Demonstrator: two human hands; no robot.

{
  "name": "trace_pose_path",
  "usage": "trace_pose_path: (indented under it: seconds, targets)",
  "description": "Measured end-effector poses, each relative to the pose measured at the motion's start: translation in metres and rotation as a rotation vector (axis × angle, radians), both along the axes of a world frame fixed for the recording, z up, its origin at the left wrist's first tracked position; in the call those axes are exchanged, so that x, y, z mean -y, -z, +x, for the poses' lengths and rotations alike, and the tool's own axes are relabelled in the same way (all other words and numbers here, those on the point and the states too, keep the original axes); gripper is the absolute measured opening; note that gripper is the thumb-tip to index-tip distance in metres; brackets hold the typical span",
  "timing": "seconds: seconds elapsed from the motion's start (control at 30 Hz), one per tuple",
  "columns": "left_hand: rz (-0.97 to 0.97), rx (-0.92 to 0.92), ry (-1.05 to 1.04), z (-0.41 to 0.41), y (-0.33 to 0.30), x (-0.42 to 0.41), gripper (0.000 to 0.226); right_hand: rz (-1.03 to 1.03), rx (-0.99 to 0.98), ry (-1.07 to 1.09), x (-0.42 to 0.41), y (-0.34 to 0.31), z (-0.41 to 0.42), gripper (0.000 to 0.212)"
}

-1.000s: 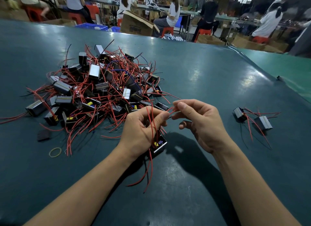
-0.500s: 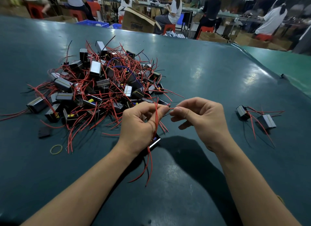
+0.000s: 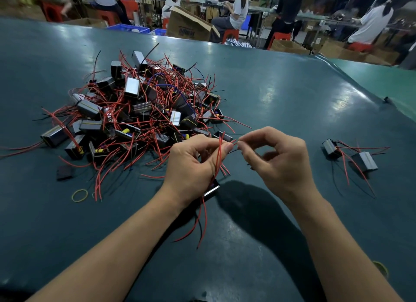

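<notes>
**On the teal table [image 3: 281, 94], just before the pile, wire ends are being pinched by two hands**

Just in front of the pile of wired blocks [image 3: 139, 112], a black block [image 3: 211, 190] is being gripped in the curled fingers of the left hand [image 3: 193, 166]. Only the block's lower corner is showing below the palm. Whether it is touching the table cannot be told. Its red leads [image 3: 218, 157] are being drawn up across the palm and pinched near their tips between the left thumb and forefinger. More red leads are hanging loose beneath the wrist.

A thin dark lead [image 3: 233, 151] is being pinched between the thumb and forefinger of the right hand [image 3: 279, 164], with the other fingers curling inward. The fingertips of the two hands are being held close together, almost touching, and the gap is being bridged by the dark lead.

To the right, well apart from the hands, two finished blocks [image 3: 364, 162] with red leads are lying near each other. To the left of the left forearm, a yellow rubber band [image 3: 79, 195] is lying flat, and a small black piece [image 3: 64, 172] is lying near it at the pile's edge. Beyond the far edge, seated people [image 3: 239, 9] are being shown beside a cardboard box [image 3: 189, 24] and blue crates [image 3: 128, 28].
</notes>
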State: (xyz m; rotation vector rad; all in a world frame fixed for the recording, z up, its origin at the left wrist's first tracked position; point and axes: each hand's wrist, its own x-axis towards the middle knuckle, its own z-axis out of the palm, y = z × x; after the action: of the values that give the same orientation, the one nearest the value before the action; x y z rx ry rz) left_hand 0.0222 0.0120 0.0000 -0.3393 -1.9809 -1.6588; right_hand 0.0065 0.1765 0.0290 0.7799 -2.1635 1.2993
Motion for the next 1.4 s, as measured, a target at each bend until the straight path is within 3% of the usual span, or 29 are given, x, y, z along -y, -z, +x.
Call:
trace_pose_path:
  seconds: [0.07,0.1,0.2,0.43,0.77,0.9,1.0,1.07,1.13,1.23,1.4]
  targets:
    - [-0.028,-0.009,-0.007,0.000,-0.001,0.001,0.003,0.033,-0.085,-0.018,-0.001,0.000,-0.002,0.002]
    - [-0.043,-0.016,-0.005,0.000,-0.001,0.002,0.003,0.003,-0.038,-0.042,-0.003,-0.001,-0.003,0.002]
    - [-0.087,-0.026,0.023,0.002,-0.004,0.002,0.004,-0.184,0.308,-0.169,-0.005,-0.004,-0.001,0.008]
    - [-0.176,-0.065,0.073,0.004,-0.005,0.004,0.009,-0.414,0.842,-0.377,-0.014,-0.011,-0.004,0.010]
    - [-0.183,-0.067,0.080,0.006,-0.005,0.005,0.008,-0.381,1.055,-0.274,-0.014,-0.013,-0.002,0.019]
    - [-0.289,-0.112,0.041,0.004,-0.002,0.005,0.007,-0.269,0.914,-0.075,-0.005,-0.008,-0.001,0.021]
    - [-0.319,-0.130,0.008,0.004,-0.001,0.004,0.006,0.064,0.440,0.114,0.002,-0.002,0.001,0.024]
    - [-0.272,-0.103,-0.013,0.003,0.000,0.006,0.006,0.176,0.229,0.094,0.000,-0.003,0.001,0.017]
    - [-0.198,-0.074,-0.015,0.001,-0.001,0.009,0.006,0.083,0.261,-0.042,-0.009,-0.006,-0.001,0.011]
    - [-0.180,-0.060,0.000,0.002,-0.002,0.008,0.005,0.097,0.201,-0.078,-0.015,-0.004,-0.004,0.026]
    - [-0.179,-0.054,0.033,0.003,-0.003,0.007,0.006,0.155,0.103,-0.080,-0.015,-0.002,-0.005,0.006]
